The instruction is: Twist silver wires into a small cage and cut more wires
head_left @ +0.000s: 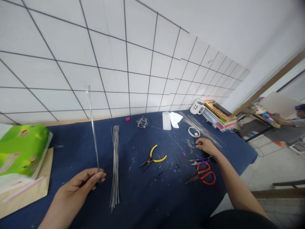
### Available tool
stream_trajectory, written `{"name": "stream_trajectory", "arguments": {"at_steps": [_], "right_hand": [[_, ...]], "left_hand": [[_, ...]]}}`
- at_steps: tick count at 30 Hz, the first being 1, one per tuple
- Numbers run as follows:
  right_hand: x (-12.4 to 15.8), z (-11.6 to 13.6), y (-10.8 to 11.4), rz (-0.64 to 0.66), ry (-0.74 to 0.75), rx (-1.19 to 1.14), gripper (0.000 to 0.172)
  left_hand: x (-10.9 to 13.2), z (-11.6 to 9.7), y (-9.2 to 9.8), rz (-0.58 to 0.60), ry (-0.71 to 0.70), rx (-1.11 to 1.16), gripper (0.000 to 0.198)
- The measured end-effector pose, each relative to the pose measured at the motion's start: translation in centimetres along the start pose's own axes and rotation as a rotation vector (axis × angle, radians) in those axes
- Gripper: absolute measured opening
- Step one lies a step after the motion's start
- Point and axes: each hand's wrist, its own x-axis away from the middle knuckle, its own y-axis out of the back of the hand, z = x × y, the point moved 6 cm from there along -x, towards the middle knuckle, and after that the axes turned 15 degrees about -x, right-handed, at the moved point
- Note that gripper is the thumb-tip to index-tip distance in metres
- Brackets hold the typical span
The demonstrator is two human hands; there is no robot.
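Observation:
My left hand pinches the lower end of a long thin wire, which stands nearly upright above the table. Its shiny upper part looks blurred against the tiled wall. Just right of this hand lies a bundle of long grey wires. At the right side of the table, my right hand has thumb and fingertips drawn together beside a small heap of short wire pieces. Whatever those fingertips hold is too small to make out. Purple-handled thread snips and orange-handled scissors lie just below it.
Yellow-handled pliers lie mid-table on the dark blue cloth. Along the back are a wire tangle, a ring-shaped roll, loose long wires, a mug and stacked books. A green tissue pack sits left. Another person sits far right.

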Motion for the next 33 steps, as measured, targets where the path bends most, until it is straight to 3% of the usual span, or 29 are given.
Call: {"name": "stream_trajectory", "arguments": {"at_steps": [9,15,23,28,33], "right_hand": [[0.2,0.9,0.0,0.063,-0.010,0.022,0.012],[0.8,1.4,1.0,0.011,-0.016,-0.053,0.015],[0.4,2.7,0.1,0.053,0.024,-0.155,0.027],[0.2,2.7,0.3,0.058,0.038,-0.115,0.027],[-0.9,2.3,0.5,-0.018,0.060,-0.005,0.026]], "left_hand": [[0.1,-0.1,0.1,-0.013,-0.016,-0.016,0.035],[0.0,-0.1,0.0,-0.008,-0.034,-0.018,0.036],[0.2,-0.8,0.2,-0.023,-0.037,-0.030,0.035],[0.2,-0.6,0.1,-0.022,-0.046,-0.038,0.034],[0.2,-0.6,0.2,-0.013,-0.054,-0.033,0.036]]}}
